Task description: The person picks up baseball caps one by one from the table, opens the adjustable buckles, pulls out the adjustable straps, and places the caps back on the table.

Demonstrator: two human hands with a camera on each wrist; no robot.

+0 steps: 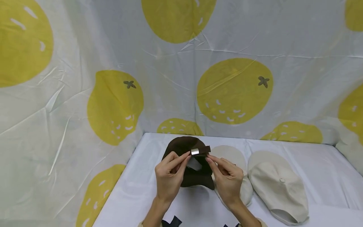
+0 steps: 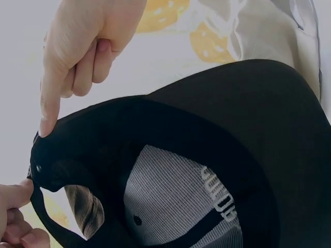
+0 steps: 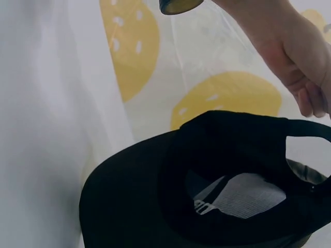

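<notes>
In the head view a dark brown cap [image 1: 184,144] is held up above the white table, its inside and rear opening facing me and its brim pointing down toward me. Thumb and index finger of my left hand [image 1: 170,171] pinch the back strap beside a shiny metal buckle [image 1: 194,152]. On the other side my right hand [image 1: 228,176] pinches the strap [image 1: 204,149] close to its free end. The left wrist view shows the brim [image 2: 248,98], the mesh-like lining [image 2: 160,191] and pale lettering inside. Both hands' other fingers are curled in.
Two cream caps lie on the white table [image 1: 127,195]: one [image 1: 227,154] partly hidden behind my right hand, the other [image 1: 279,186] farther right. A lemon-patterned cloth [image 1: 170,69] walls the back and sides. A round dark object [image 3: 178,5] shows at the top of the right wrist view.
</notes>
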